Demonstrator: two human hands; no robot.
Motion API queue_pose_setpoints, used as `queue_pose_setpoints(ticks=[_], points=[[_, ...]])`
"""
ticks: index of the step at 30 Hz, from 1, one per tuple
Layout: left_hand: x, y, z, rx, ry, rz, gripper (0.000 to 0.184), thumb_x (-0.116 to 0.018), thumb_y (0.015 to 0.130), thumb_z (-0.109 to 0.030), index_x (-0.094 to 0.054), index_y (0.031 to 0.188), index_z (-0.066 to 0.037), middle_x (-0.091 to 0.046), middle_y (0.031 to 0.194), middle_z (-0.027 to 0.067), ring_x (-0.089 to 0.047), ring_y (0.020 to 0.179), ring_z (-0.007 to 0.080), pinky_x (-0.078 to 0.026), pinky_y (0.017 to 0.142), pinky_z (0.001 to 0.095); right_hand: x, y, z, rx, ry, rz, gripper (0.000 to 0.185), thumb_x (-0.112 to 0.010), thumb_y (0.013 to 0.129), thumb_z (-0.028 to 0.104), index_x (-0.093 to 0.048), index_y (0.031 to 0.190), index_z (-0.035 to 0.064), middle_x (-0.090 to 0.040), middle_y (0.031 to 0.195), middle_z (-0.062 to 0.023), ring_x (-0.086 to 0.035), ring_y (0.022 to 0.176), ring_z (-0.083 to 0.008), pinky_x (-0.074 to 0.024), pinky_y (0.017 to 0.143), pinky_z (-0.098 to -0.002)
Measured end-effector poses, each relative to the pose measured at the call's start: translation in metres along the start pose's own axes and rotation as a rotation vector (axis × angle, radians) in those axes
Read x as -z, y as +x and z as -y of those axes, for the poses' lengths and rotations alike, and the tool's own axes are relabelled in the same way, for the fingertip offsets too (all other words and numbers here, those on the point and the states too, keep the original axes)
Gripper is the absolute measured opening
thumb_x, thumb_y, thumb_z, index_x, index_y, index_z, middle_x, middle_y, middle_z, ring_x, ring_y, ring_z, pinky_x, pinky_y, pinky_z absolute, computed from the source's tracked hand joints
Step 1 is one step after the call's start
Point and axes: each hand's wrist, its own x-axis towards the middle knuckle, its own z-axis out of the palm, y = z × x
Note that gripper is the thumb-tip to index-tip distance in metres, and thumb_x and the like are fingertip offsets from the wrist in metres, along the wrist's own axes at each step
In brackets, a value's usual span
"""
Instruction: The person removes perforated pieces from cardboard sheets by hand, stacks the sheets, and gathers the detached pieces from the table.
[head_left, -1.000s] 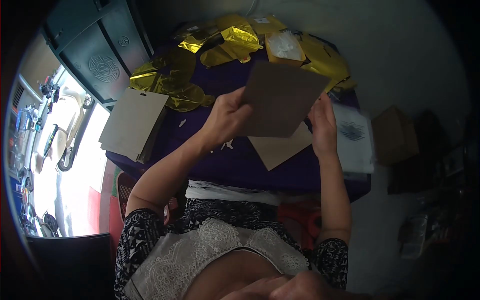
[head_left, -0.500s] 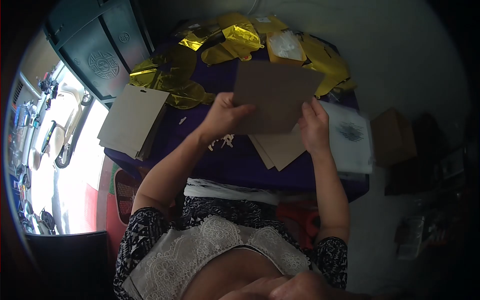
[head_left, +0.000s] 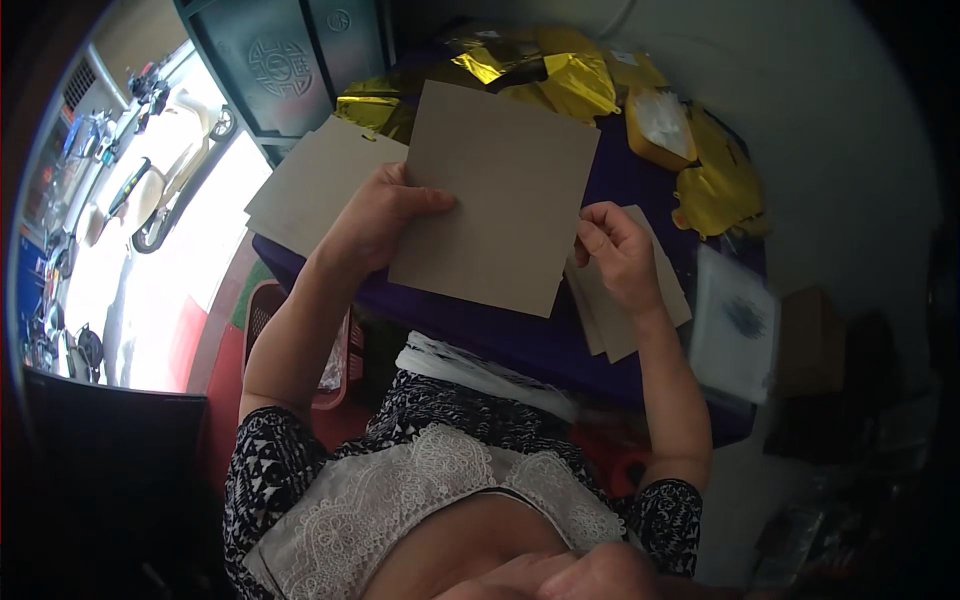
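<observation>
My left hand (head_left: 385, 215) grips the left edge of a plain grey-brown cardboard sheet (head_left: 505, 190), thumb on its face and fingers behind. The sheet is held up over the table, tilted, with its face toward me. My right hand (head_left: 618, 255) is beside the sheet's right edge, its fingers curled and thumb pressed to them. Whatever is between those fingertips is too small or hidden to make out. Under the right hand lie loose cardboard sheets (head_left: 640, 290). To the left, behind my left hand, is a stack of cardboard sheets (head_left: 325, 185), the top one with a small slot.
Gold foil pieces (head_left: 585, 85) lie along the back of the purple-covered table (head_left: 610, 385). A yellow box (head_left: 655, 150) holds clear plastic. A white translucent packet (head_left: 735, 320) sits at the right edge, with a brown carton (head_left: 812, 340) beyond. A red basket (head_left: 350, 370) stands below left.
The sheet has come left and nearer to me, its face now lighter and steeper. My right hand has left its hold on the sheet's lower right and curled beside the edge. The view has turned.
</observation>
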Motion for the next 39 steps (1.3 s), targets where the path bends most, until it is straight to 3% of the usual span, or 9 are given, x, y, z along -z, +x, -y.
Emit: queue_pose_setpoints(ticks=[6, 12, 15, 23, 27, 32, 35, 38, 39], points=[[0.020, -0.004, -0.003, 0.044, -0.013, 0.000, 0.029, -0.064, 0.083, 0.000, -0.062, 0.110, 0.006, -0.069, 0.097, 0.0170, -0.071, 0.079, 0.0236, -0.060, 0.074, 0.0360, -0.015, 0.010, 0.003, 0.130, -0.127, 0.035, 0.014, -0.061, 0.094, 0.011, -0.056, 0.084, 0.0037, -0.054, 0.073, 0.0035, -0.049, 0.067, -0.0046, -0.0408, 0.061, -0.0217], [0.027, -0.005, 0.002, 0.120, -0.104, 0.026, 0.046, -0.063, 0.078, 0.002, -0.054, 0.123, 0.005, -0.067, 0.107, 0.0183, -0.071, 0.087, 0.0279, -0.059, 0.083, 0.0400, -0.016, 0.011, 0.004, 0.321, -0.228, 0.098, 0.014, -0.061, 0.092, 0.006, -0.053, 0.080, 0.0036, -0.053, 0.072, 0.0006, -0.048, 0.065, -0.0080, -0.0388, 0.059, -0.0235], [0.030, -0.006, 0.008, 0.138, -0.208, 0.033, 0.037, -0.063, 0.080, 0.003, -0.059, 0.117, 0.005, -0.069, 0.102, 0.0180, -0.072, 0.083, 0.0275, -0.059, 0.080, 0.0412, -0.021, 0.013, 0.008, 0.434, -0.308, 0.075, 0.013, -0.061, 0.089, 0.001, -0.052, 0.080, 0.0034, -0.052, 0.072, -0.0015, -0.049, 0.065, -0.0113, -0.0395, 0.058, -0.0253], [0.036, -0.002, 0.021, 0.098, -0.329, -0.111, 0.035, -0.061, 0.083, 0.003, -0.057, 0.117, 0.005, -0.068, 0.101, 0.0171, -0.071, 0.085, 0.0276, -0.060, 0.080, 0.0427, -0.029, 0.018, 0.006, 0.726, -0.451, 0.006, 0.015, -0.062, 0.086, -0.004, -0.051, 0.080, 0.0031, -0.052, 0.073, -0.0045, -0.048, 0.062, -0.0171, -0.0405, 0.054, -0.0302], [0.044, -0.004, 0.020, 0.043, -0.306, -0.234, 0.033, -0.059, 0.085, 0.003, -0.056, 0.118, 0.005, -0.067, 0.100, 0.0167, -0.071, 0.085, 0.0270, -0.060, 0.079, 0.0424, -0.025, 0.007, -0.002, 0.481, -0.452, 0.012, 0.009, -0.065, 0.086, -0.001, -0.056, 0.082, 0.0007, -0.058, 0.074, -0.0083, -0.057, 0.063, -0.0201, -0.0446, 0.056, -0.0306], [0.040, -0.006, 0.020, -0.002, -0.248, -0.194, 0.032, -0.060, 0.084, 0.003, -0.057, 0.116, 0.005, -0.067, 0.099, 0.0170, -0.071, 0.082, 0.0260, -0.061, 0.077, 0.0401, -0.027, 0.003, -0.030, 0.050, -0.596, 0.095, 0.007, -0.067, 0.086, 0.004, -0.062, 0.085, -0.0012, -0.066, 0.079, -0.0131, -0.066, 0.069, -0.0222, -0.0500, 0.061, -0.0313], [0.040, -0.007, 0.027, -0.031, -0.195, -0.142, 0.030, -0.061, 0.084, 0.002, -0.058, 0.114, 0.006, -0.068, 0.098, 0.0168, -0.071, 0.079, 0.0243, -0.061, 0.074, 0.0375, -0.025, 0.009, -0.016, -0.158, -0.686, 0.147, 0.010, -0.065, 0.087, 0.005, -0.062, 0.094, -0.0006, -0.067, 0.085, -0.0141, -0.066, 0.072, -0.0202, -0.0511, 0.063, -0.0315], [0.037, -0.007, 0.031, -0.047, -0.131, -0.090, 0.027, -0.061, 0.084, 0.001, -0.060, 0.111, 0.007, -0.069, 0.096, 0.0166, -0.071, 0.076, 0.0228, -0.061, 0.072, 0.0350, -0.026, 0.014, -0.013, -0.130, -0.642, 0.057, 0.018, -0.059, 0.090, 0.004, -0.058, 0.107, -0.0031, -0.067, 0.092, -0.0146, -0.066, 0.078, -0.0176, -0.0522, 0.065, -0.0319], [0.034, -0.008, 0.032, -0.051, -0.108, -0.076, 0.026, -0.061, 0.085, 0.001, -0.061, 0.110, 0.007, -0.069, 0.095, 0.0166, -0.071, 0.076, 0.0223, -0.061, 0.072, 0.0341, -0.025, 0.015, -0.013, -0.169, -0.399, 0.070, 0.021, -0.056, 0.091, 0.004, -0.057, 0.110, -0.0044, -0.067, 0.093, -0.0141, -0.066, 0.080, -0.0169, -0.0528, 0.066, -0.0319]])
